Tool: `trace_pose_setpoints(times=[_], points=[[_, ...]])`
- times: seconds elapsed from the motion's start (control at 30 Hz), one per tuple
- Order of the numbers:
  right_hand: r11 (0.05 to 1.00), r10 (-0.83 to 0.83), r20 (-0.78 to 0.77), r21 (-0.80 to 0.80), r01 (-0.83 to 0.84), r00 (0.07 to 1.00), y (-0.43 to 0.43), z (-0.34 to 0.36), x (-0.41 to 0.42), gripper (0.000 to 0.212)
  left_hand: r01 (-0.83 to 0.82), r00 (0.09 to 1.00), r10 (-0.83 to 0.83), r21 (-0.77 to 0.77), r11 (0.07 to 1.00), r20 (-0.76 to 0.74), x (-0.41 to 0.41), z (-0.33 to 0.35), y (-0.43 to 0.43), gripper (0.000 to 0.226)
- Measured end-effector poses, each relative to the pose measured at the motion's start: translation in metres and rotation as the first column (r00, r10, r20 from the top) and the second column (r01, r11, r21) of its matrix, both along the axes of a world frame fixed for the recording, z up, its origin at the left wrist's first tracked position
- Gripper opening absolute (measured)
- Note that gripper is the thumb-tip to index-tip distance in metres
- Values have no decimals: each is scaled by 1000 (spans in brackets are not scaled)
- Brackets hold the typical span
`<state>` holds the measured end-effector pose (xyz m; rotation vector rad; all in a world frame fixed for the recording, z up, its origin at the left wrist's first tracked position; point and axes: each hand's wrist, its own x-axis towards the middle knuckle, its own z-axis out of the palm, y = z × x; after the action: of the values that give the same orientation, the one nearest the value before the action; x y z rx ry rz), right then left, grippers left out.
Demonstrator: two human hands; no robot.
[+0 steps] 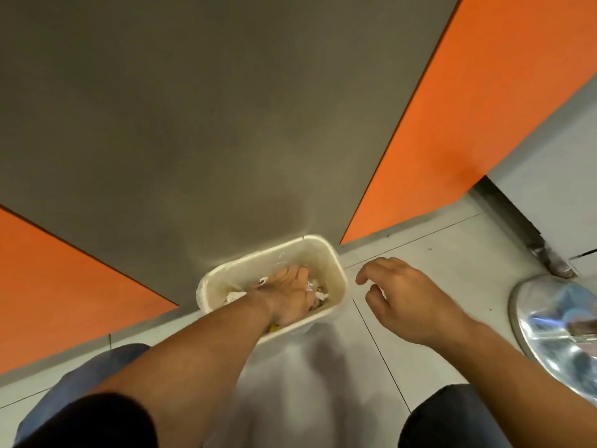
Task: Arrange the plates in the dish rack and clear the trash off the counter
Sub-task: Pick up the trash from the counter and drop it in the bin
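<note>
Left hand reaches down into the white bin on the floor, fingers buried in crumpled trash; whether they grip it cannot be told. Right hand hovers just right of the rim, loosely curled and empty, the farther of the two from the trash.

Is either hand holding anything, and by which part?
Right hand holds nothing. Left hand is down in the trash bin among scraps; whether it grips any cannot be told.
</note>
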<state>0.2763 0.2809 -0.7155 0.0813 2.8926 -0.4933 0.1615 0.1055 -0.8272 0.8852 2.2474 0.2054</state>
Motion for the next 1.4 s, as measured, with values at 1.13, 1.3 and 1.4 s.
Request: trace_pose_setpoints(times=[1.13,1.3,1.4], points=[[998,58,-109,-2,-58,992,-60,298,-17,48,103,877,51,292,951,-477,15,405,-90,58],[997,82,-134,18,-80,988,-61,432,-4,53,126,869,42,303,945,-493,41,545,-94,66],[995,96,-182,27,-93,979,-58,494,5,54,120,869,53,314,942,-492,51,611,-97,70]])
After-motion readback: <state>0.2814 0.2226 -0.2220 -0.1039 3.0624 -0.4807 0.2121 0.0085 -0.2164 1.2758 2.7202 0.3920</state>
